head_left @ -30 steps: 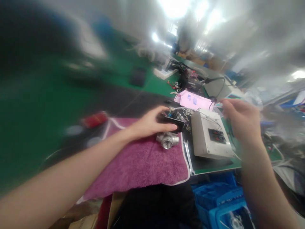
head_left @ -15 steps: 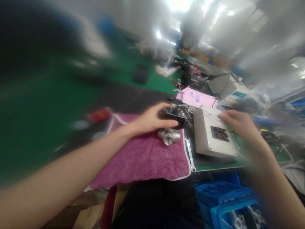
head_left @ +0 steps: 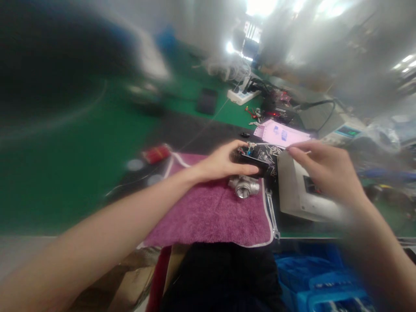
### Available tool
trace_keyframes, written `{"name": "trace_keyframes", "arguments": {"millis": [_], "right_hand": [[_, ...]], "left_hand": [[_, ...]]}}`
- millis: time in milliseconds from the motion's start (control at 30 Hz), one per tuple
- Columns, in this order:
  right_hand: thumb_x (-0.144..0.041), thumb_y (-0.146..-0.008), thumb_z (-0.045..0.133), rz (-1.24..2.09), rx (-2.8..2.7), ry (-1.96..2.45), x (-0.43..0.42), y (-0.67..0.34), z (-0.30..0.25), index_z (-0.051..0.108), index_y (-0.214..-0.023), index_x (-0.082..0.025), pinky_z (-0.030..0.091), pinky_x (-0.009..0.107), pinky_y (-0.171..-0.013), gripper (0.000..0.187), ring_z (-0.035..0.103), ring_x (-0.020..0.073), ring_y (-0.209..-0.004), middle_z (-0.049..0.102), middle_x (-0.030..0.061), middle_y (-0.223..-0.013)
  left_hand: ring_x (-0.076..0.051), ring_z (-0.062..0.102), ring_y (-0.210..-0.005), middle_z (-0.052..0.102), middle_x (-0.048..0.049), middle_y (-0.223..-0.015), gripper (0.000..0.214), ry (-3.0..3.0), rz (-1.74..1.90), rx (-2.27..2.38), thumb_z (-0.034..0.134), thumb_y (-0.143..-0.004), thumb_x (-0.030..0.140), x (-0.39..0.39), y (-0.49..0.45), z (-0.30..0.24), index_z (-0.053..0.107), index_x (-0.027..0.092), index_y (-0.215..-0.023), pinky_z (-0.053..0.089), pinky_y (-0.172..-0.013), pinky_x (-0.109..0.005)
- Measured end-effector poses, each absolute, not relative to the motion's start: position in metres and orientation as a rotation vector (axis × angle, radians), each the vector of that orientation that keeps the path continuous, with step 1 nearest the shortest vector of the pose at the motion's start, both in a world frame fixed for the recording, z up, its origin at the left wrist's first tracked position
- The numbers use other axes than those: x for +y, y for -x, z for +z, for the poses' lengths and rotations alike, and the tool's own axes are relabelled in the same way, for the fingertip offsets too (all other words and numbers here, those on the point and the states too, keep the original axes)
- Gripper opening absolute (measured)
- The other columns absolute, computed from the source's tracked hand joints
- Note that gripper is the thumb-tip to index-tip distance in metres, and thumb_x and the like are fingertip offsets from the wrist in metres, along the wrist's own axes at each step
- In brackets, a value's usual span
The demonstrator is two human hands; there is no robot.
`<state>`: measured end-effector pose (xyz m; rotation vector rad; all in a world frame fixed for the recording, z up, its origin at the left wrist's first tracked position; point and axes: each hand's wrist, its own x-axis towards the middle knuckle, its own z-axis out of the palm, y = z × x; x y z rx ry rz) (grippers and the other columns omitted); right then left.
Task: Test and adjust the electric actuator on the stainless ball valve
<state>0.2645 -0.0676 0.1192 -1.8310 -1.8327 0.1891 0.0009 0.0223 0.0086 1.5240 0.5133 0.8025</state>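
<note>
1. A person's left hand [head_left: 224, 162] steadies an open-topped black housing [head_left: 255, 165] at a desk [head_left: 182, 102]. I see the grip from my remote seat: thumb along the near side, fingers at the far side, partly open around the housing's width.
2. The right hand [head_left: 321, 164] is raised over the pale box [head_left: 290, 197], thumb and fingertips closed together. I read that as a pinch on the thin white wire [head_left: 267, 144], which runs from the housing toward the fingers; blur hides the exact contact.
3. The housing sits just behind a metal fitting [head_left: 243, 187] on the purple towel [head_left: 208, 216]. Whether the two are joined, I cannot tell.
4. Small metal pins [head_left: 273, 152] lie scattered beside the housing; a wrench [head_left: 273, 216] rests by the towel's edge, between towel and box.
5. The step in hand, in my judgement, is guiding the wire while the housing is held still.
6. The next move, I judge, calls for a firm left hand, a light right pinch and enough slack that the wire neither tugs at the housing's exposed parts nor sweeps the pins.
</note>
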Motion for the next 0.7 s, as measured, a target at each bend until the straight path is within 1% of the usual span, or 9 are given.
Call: {"name": "trace_keyframes", "arguments": {"millis": [100,267,433,500,700], "right_hand": [[-0.055,-0.096,0.073,0.396,-1.909,1.750,-0.051,-0.229,0.111,0.083,-0.105,-0.025,0.054,0.038,-0.080,0.032,0.073,0.0249,-0.090,0.082,0.0048,-0.102],[-0.055,-0.095,0.075,0.617,-1.857,1.729,-0.036,-0.211,0.100,0.083,-0.105,-0.021,0.053,0.036,-0.081,0.037,0.072,0.0243,-0.091,0.082,0.0061,-0.102],[-0.061,-0.091,0.078,0.705,-1.775,1.719,-0.036,-0.212,0.096,0.083,-0.106,-0.020,0.052,0.036,-0.085,0.044,0.072,0.0240,-0.094,0.082,0.0053,-0.102],[-0.062,-0.090,0.079,0.726,-1.762,1.714,-0.037,-0.212,0.095,0.083,-0.107,-0.020,0.052,0.036,-0.085,0.046,0.072,0.0239,-0.093,0.082,0.0055,-0.103],[-0.057,-0.092,0.079,0.717,-1.756,1.703,-0.038,-0.212,0.094,0.083,-0.108,-0.020,0.052,0.034,-0.081,0.041,0.070,0.0225,-0.090,0.082,0.0055,-0.102]], "left_hand": [[-0.029,0.072,-0.123,0.074,-0.0120,-0.135,0.070,-1.540,0.813,0.513,0.094,-0.077,0.048,0.022,-0.002,0.009,0.064,0.019,-0.134,0.054,-0.108,-0.044],[-0.028,0.073,-0.119,0.076,-0.0106,-0.130,0.069,-1.523,0.831,0.489,0.095,-0.075,0.048,0.023,-0.002,0.008,0.065,0.018,-0.130,0.055,-0.103,-0.041],[-0.027,0.073,-0.118,0.076,-0.0107,-0.129,0.072,-1.527,0.841,0.494,0.095,-0.074,0.051,0.024,-0.002,0.006,0.065,0.018,-0.131,0.056,-0.102,-0.040],[-0.028,0.073,-0.118,0.075,-0.0109,-0.129,0.072,-1.530,0.840,0.494,0.095,-0.075,0.051,0.024,-0.002,0.006,0.065,0.018,-0.131,0.056,-0.102,-0.041],[-0.028,0.073,-0.118,0.075,-0.0116,-0.130,0.072,-1.543,0.838,0.490,0.095,-0.075,0.051,0.023,-0.002,0.006,0.064,0.018,-0.131,0.056,-0.102,-0.042]]}}
